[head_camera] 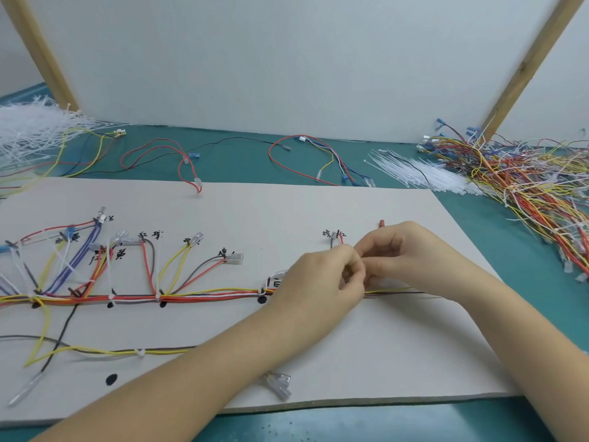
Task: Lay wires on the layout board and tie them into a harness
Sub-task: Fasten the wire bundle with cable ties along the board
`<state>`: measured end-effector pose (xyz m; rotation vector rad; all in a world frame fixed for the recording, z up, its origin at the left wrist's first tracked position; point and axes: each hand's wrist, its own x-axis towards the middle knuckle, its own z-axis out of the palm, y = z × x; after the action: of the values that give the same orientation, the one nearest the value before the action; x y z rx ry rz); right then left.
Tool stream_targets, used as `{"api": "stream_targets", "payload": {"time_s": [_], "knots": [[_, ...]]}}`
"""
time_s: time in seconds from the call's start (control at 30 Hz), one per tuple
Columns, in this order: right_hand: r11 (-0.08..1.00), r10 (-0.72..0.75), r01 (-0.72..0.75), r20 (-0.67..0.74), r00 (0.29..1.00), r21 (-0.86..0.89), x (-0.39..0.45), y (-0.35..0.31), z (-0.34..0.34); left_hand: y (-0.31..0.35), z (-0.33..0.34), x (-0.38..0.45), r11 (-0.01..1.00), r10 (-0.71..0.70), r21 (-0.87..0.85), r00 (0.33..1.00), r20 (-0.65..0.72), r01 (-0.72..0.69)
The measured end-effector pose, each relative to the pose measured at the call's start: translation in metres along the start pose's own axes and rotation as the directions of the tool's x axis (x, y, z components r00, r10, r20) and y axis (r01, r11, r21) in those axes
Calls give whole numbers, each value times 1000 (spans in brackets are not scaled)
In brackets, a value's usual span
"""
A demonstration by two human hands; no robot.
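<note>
A grey layout board [318, 212] lies on the teal table, marked with black dots and handwritten labels. A bundle of red, yellow, white and brown wires [207, 295] runs left to right along it, tied at several points with white cable ties, and branches fan up to clear terminals on the left. My left hand [322, 279] and my right hand [401, 253] meet over the bundle at the board's right part, fingers curled and pinching at the wires there. What lies between the fingertips is hidden. A brown and red wire pair [336, 239] rises just behind my hands.
White cable ties lie in a pile [424, 173] at the back right, beside a large tangle of spare wires [526, 180]. More ties [32, 129] lie heaped at the back left. Loose wires [302, 154] lie behind the board. Two clear terminals [280, 384] rest near the board's front edge.
</note>
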<state>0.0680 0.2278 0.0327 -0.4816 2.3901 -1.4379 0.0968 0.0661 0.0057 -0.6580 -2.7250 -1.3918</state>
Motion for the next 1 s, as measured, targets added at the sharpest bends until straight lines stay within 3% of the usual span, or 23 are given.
{"api": "stream_targets", "payload": {"time_s": [0.1, 0.23, 0.6, 1.0], "knots": [[999, 2, -2, 6, 1000, -36, 0, 1, -3, -2, 0, 3, 971, -118, -209, 993, -6, 114], [997, 8, -6, 18, 1000, -71, -1, -1, -4, -2, 0, 3, 943, -148, -303, 989, -10, 138], [972, -5, 4, -4, 1000, -233, -2, -4, -2, -3, -1, 4, 941, -138, -312, 990, -10, 128], [976, 2, -4, -8, 1000, -217, -2, -5, -2, -4, -1, 5, 933, -147, -333, 989, -3, 137]]}}
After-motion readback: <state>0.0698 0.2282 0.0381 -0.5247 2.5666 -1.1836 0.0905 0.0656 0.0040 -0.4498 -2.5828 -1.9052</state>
